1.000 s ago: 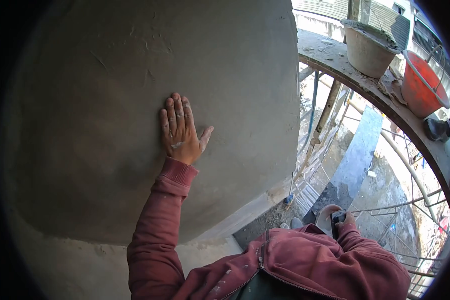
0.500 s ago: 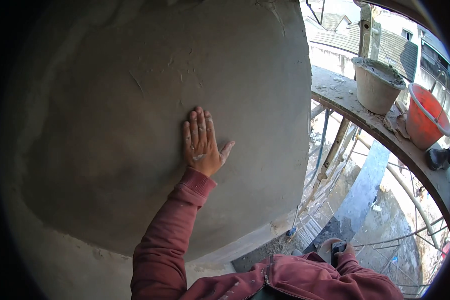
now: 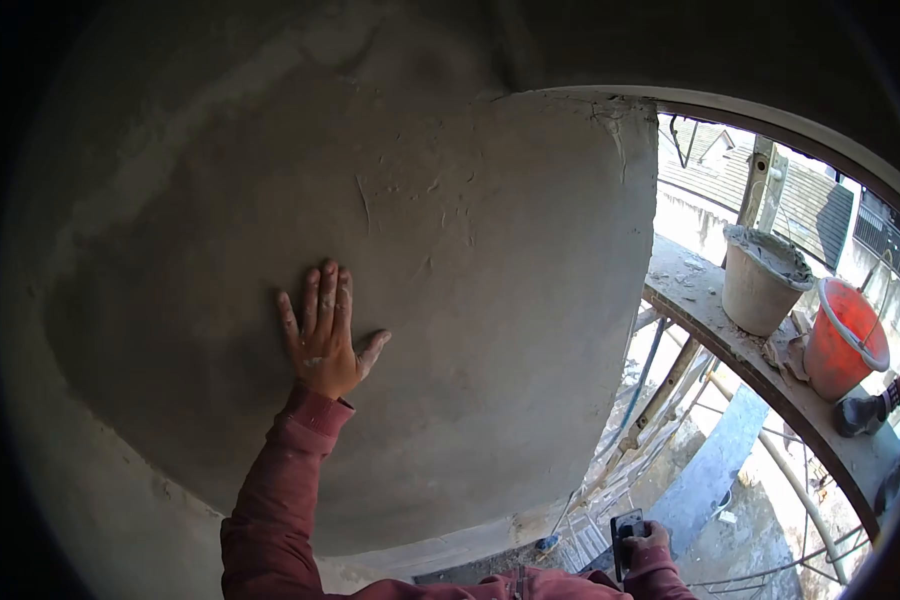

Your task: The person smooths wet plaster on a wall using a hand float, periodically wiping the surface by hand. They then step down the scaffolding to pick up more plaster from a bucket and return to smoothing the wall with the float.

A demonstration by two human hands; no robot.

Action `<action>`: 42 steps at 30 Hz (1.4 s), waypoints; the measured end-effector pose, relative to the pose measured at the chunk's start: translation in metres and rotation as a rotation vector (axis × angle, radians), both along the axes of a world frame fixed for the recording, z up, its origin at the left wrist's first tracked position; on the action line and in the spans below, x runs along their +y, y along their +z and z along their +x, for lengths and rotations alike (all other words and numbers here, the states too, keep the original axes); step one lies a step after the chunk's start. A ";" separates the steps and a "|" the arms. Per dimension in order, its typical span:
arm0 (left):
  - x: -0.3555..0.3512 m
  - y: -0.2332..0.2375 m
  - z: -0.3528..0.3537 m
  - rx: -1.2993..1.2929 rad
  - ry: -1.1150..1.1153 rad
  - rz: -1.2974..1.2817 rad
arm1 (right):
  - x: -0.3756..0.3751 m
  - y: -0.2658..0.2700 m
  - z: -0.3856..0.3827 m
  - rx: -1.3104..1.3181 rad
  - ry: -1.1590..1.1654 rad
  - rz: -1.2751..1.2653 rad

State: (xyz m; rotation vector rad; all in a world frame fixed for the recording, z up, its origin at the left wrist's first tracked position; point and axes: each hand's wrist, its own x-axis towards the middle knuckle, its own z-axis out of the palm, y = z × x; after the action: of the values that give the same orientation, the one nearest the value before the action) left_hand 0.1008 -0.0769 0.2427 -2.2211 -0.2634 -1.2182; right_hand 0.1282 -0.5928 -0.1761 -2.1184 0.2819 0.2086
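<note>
My left hand [image 3: 327, 340] lies flat with its fingers spread against the grey plastered wall [image 3: 510, 330], and nothing is held in it. Smears of plaster mark its skin. Low in the view, near my body, my right hand [image 3: 650, 543] is closed around a dark flat tool [image 3: 625, 545], apart from the wall. Thin raised ridges and scratches show on the plaster above and to the right of my left hand.
On the curved ledge [image 3: 690, 290] at the right stand a grey bucket [image 3: 757, 290] of mortar and a red bucket [image 3: 835, 350]. Beside them another person's shoe [image 3: 858, 415] rests. Scaffold poles [image 3: 670, 380] and the ground lie below.
My left hand has moved left and down on the wall, with its fingers wider apart. My right hand and the tool show higher and further left. The view has shifted, showing more overhead.
</note>
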 end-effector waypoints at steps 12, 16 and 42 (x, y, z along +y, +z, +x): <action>0.033 0.018 -0.020 -0.098 0.020 -0.024 | 0.232 0.347 0.150 -1.393 0.219 0.241; 0.038 0.016 -0.020 -0.131 -0.029 0.002 | 0.257 0.434 0.187 -1.652 -0.059 0.229; 0.039 0.008 -0.014 -0.208 -0.011 -0.044 | 0.117 0.039 0.013 -0.332 0.774 -0.396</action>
State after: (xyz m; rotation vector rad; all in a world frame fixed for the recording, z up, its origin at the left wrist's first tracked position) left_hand 0.0863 -0.0378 0.2506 -2.1356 -0.3637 -1.4640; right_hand 0.1412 -0.4758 -0.1368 -2.5157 -0.7652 0.2550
